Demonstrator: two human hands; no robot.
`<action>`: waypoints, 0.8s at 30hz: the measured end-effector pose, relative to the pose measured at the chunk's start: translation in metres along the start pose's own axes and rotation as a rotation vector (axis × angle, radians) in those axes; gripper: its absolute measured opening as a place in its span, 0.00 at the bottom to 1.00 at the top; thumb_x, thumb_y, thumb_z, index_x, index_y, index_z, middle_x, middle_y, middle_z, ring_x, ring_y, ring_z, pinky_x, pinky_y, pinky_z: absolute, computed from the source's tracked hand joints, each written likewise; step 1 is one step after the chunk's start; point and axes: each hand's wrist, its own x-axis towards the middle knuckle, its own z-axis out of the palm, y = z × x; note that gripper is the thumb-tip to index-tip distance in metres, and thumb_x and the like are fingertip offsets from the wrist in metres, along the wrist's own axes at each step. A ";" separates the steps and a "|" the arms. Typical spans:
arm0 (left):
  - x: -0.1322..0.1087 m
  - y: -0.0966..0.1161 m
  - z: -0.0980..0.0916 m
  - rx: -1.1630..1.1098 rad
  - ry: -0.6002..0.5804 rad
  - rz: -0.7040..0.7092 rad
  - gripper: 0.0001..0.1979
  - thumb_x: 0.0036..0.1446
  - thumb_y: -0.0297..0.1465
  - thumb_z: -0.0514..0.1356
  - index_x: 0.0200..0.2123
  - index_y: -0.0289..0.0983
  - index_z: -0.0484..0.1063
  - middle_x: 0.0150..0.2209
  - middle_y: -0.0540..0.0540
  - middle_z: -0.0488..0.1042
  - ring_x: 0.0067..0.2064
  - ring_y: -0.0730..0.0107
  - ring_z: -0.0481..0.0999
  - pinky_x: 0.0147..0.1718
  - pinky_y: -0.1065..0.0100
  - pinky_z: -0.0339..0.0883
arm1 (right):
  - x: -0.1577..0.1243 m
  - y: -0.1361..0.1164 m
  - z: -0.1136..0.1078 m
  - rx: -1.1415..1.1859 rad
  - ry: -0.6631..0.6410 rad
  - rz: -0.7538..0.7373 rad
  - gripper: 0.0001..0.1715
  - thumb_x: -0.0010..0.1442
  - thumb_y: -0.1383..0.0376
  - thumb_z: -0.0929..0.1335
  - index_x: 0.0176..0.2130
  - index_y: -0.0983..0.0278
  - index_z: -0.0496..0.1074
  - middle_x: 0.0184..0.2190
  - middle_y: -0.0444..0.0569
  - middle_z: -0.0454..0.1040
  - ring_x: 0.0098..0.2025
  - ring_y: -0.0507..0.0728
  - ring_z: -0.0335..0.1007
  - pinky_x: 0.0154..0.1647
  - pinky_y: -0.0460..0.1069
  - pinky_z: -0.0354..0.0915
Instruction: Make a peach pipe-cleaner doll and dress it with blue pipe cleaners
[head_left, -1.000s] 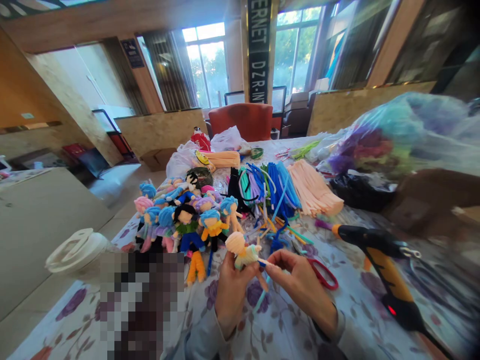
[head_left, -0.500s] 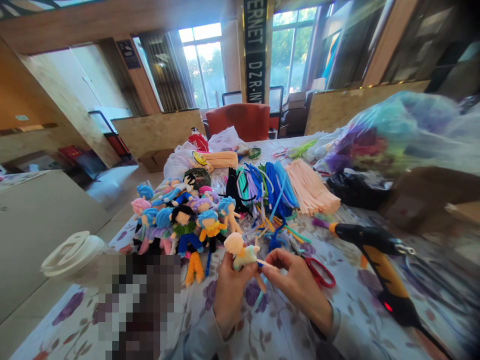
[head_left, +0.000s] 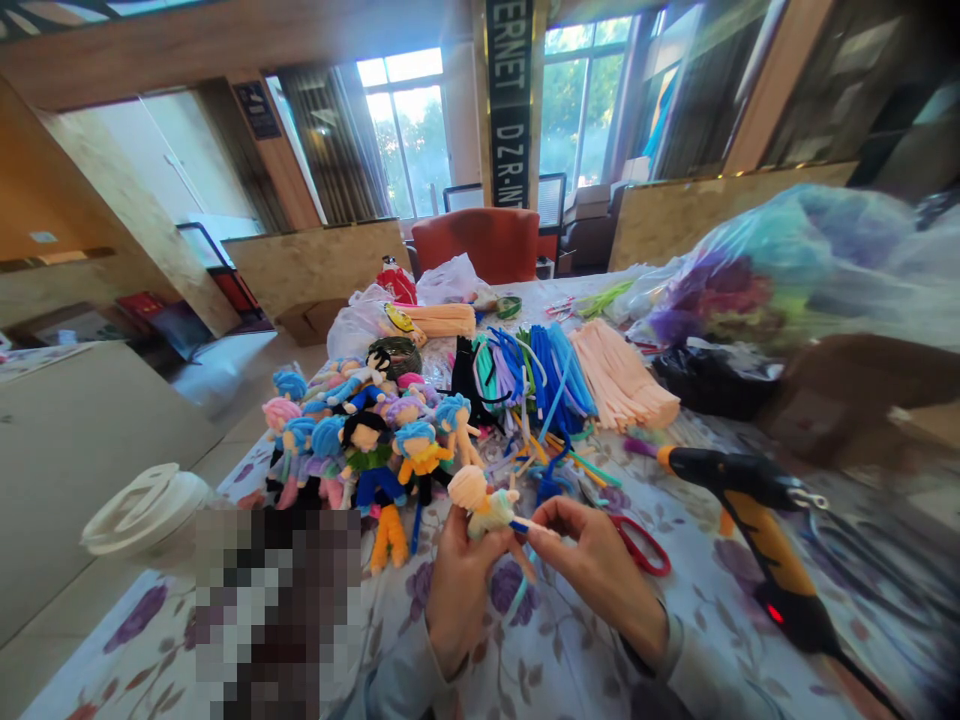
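Observation:
Held in front of me over the flowered tablecloth is a small pipe-cleaner doll [head_left: 491, 507] with a peach head and a pale green-yellow top. My left hand [head_left: 463, 580] is closed around its body from the left. At the doll's leg, my right hand [head_left: 589, 560] pinches with thumb and forefinger; a bit of blue shows there beside the peach leg. The other leg hangs down between the hands. Just beyond my right hand lie red-handled scissors [head_left: 641, 547], partly hidden. Finished-looking dolls [head_left: 375, 440] with blue, black, pink and purple hair are heaped to the left.
Bundles of blue pipe cleaners [head_left: 551, 370] and peach pipe cleaners [head_left: 626, 375] lie behind the hands. An orange-black glue gun [head_left: 757, 530] with a red light lies right. A white lidded container [head_left: 150, 510] stands left. A large plastic bag [head_left: 810, 260] fills the back right.
Both hands stay nearly in place around the doll. A little more blue shows at the doll's leg by my right fingertips, and the hanging leg has shifted slightly.

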 end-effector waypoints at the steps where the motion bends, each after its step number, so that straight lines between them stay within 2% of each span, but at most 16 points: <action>1: 0.001 0.000 0.000 0.018 0.011 0.016 0.22 0.45 0.23 0.63 0.46 0.38 0.70 0.37 0.47 0.77 0.38 0.65 0.75 0.39 0.65 0.68 | 0.000 0.000 0.000 0.003 -0.007 -0.007 0.09 0.52 0.61 0.65 0.27 0.65 0.70 0.24 0.44 0.72 0.29 0.55 0.66 0.30 0.47 0.60; 8: 0.001 0.001 0.000 0.060 0.056 0.021 0.22 0.42 0.23 0.64 0.44 0.37 0.70 0.35 0.46 0.77 0.37 0.65 0.75 0.38 0.65 0.69 | 0.000 0.001 0.002 -0.028 -0.005 -0.048 0.07 0.52 0.65 0.64 0.26 0.65 0.70 0.24 0.44 0.72 0.29 0.54 0.66 0.31 0.47 0.60; 12: 0.001 0.001 -0.001 0.042 0.054 0.020 0.23 0.41 0.23 0.65 0.44 0.36 0.69 0.32 0.47 0.76 0.34 0.65 0.75 0.35 0.66 0.69 | -0.001 0.000 0.001 -0.016 -0.017 -0.055 0.08 0.53 0.64 0.65 0.27 0.65 0.70 0.24 0.44 0.72 0.29 0.54 0.67 0.31 0.47 0.60; 16: 0.001 0.003 0.000 0.052 0.064 0.031 0.23 0.40 0.23 0.65 0.44 0.36 0.70 0.33 0.47 0.76 0.35 0.64 0.75 0.35 0.65 0.69 | -0.001 0.000 0.000 0.006 -0.028 -0.068 0.09 0.54 0.63 0.65 0.28 0.66 0.71 0.26 0.45 0.73 0.30 0.55 0.68 0.33 0.47 0.61; 21: -0.001 0.003 -0.001 0.061 0.059 0.015 0.23 0.42 0.23 0.65 0.45 0.37 0.71 0.35 0.46 0.77 0.36 0.63 0.76 0.37 0.65 0.69 | -0.002 0.002 0.001 -0.024 -0.005 -0.067 0.08 0.54 0.64 0.64 0.27 0.65 0.70 0.24 0.44 0.72 0.29 0.54 0.66 0.31 0.47 0.60; 24: 0.000 0.003 -0.002 -0.017 0.025 -0.036 0.22 0.43 0.24 0.64 0.45 0.38 0.71 0.34 0.47 0.77 0.36 0.64 0.76 0.36 0.65 0.69 | -0.002 0.000 0.000 0.018 -0.011 -0.068 0.10 0.54 0.62 0.65 0.27 0.65 0.71 0.24 0.45 0.72 0.29 0.54 0.67 0.31 0.47 0.60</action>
